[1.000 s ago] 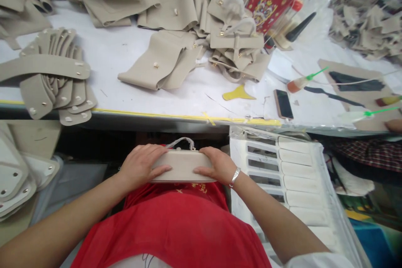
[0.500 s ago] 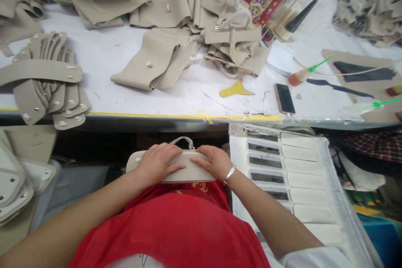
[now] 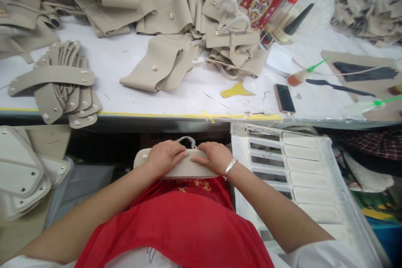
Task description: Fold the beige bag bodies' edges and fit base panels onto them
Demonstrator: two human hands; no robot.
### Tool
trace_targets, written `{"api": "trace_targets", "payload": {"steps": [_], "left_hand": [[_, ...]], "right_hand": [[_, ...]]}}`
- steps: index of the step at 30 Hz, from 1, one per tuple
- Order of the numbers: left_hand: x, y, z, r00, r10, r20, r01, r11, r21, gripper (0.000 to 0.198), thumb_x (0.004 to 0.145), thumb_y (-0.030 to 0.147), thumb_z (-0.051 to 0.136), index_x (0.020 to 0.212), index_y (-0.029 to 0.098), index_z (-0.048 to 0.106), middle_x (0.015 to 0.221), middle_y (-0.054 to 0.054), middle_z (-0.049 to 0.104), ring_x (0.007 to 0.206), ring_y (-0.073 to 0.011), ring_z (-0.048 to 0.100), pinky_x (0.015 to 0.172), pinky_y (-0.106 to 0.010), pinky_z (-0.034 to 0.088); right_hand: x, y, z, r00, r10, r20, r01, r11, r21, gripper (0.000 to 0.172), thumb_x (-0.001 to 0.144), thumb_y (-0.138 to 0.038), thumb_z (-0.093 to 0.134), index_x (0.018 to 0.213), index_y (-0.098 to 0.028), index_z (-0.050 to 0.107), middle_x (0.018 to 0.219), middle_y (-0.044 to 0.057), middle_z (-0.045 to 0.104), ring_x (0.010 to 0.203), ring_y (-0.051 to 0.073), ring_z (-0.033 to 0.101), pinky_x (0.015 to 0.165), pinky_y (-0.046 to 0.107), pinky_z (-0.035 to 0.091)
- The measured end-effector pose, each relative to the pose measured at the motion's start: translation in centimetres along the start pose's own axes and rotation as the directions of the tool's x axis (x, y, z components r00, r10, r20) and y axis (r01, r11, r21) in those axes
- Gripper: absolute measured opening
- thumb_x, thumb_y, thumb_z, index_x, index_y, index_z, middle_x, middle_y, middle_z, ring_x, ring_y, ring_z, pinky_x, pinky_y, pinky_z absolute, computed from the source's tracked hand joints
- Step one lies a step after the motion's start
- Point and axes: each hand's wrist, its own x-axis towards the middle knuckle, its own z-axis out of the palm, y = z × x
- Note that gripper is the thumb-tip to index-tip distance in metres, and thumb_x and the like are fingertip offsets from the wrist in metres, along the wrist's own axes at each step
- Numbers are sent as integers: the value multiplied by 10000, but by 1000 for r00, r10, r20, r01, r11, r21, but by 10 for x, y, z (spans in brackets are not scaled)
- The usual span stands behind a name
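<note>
A beige handbag [image 3: 191, 169] with a wrapped handle [image 3: 189, 139] rests against my red apron, below the table's front edge. My left hand [image 3: 166, 157] lies over its left half, fingers bent over the far edge and thumb along the near face. On the right half, my right hand [image 3: 216, 158] grips in the same way, its thumb pointing toward the middle. Both hands hold the bag between them; the fingertips behind it are hidden. A silver bracelet [image 3: 230, 168] circles my right wrist.
Beige strap pieces [image 3: 67, 88] overhang the table edge at left. Folded beige panels [image 3: 157, 63], a yellow scrap [image 3: 237, 89], a phone [image 3: 284, 98] and a glue bottle [image 3: 298, 77] lie on the white table [image 3: 109, 54]. A slotted white rack [image 3: 270, 167] stands at my right.
My left thumb has moved up closer to its fingers on the bag. The view has shifted slightly, so the table things appear further right. Both hands stay on the bag.
</note>
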Motion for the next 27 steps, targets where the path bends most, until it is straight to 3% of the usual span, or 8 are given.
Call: {"api": "trace_targets", "payload": {"steps": [5, 10, 13, 17, 22, 24, 27], "left_hand": [[-7, -19, -23, 989, 5, 145, 0, 999, -40, 361, 863, 421, 406, 1054, 232, 647, 1070, -27, 666, 961, -196, 599, 828, -286, 435], [-33, -55, -57, 951, -112, 289, 162, 975, -155, 423, 801, 481, 454, 1114, 251, 622, 1116, -6, 652, 1005, -214, 595, 854, -270, 430], [-46, -65, -65, 920, -129, 370, 229, 943, -242, 505, 732, 465, 539, 1180, 235, 572, 1144, -10, 635, 1012, -222, 590, 867, -273, 431], [-58, -64, -56, 936, -184, 299, 267, 926, -268, 641, 674, 459, 594, 1247, 187, 503, 1225, -54, 576, 1085, -246, 542, 930, -314, 404], [-70, -62, -42, 947, -240, 212, 296, 909, -293, 665, 681, 496, 570, 1248, 159, 483, 1226, -77, 560, 1080, -252, 536, 937, -337, 404], [-74, -62, -39, 947, -261, 187, 309, 900, -306, 677, 683, 509, 565, 1249, 148, 474, 1226, -81, 554, 1075, -249, 536, 933, -333, 406], [-77, -60, -35, 950, -276, 147, 310, 892, -329, 659, 700, 512, 552, 1248, 156, 465, 1218, -72, 552, 1062, -236, 539, 925, -320, 409]], "right_hand": [[13, -15, -7, 995, -72, 63, 75, 996, -51, 436, 829, -573, 414, 1022, -234, 608, 1005, 67, 642, 910, 222, 594, 718, 298, 411], [-11, 14, -15, 998, 33, 52, -30, 998, -47, 410, 847, -480, 450, 1145, -225, 568, 1089, 73, 623, 958, 198, 587, 793, 280, 411], [-23, 18, -19, 998, 49, 41, -43, 990, -137, 460, 792, -502, 525, 1150, -216, 565, 1094, 90, 612, 984, 228, 575, 839, 323, 401], [-5, -22, -11, 999, -34, 39, 40, 985, -167, 595, 713, -599, 565, 1160, -207, 533, 1086, 109, 608, 1003, 273, 561, 930, 435, 337], [32, -81, 4, 990, -130, 60, 136, 986, -101, 612, 709, -626, 541, 1140, -192, 518, 1122, 125, 588, 1050, 282, 537, 961, 482, 295], [32, -83, 7, 989, -141, 51, 145, 986, -88, 625, 703, -622, 548, 1160, -198, 507, 1138, 123, 579, 1065, 286, 525, 970, 498, 280], [15, -56, 5, 995, -100, 6, 100, 993, -57, 663, 698, -595, 574, 1235, -225, 456, 1241, 111, 520, 1133, 289, 473, 995, 519, 246]]}}
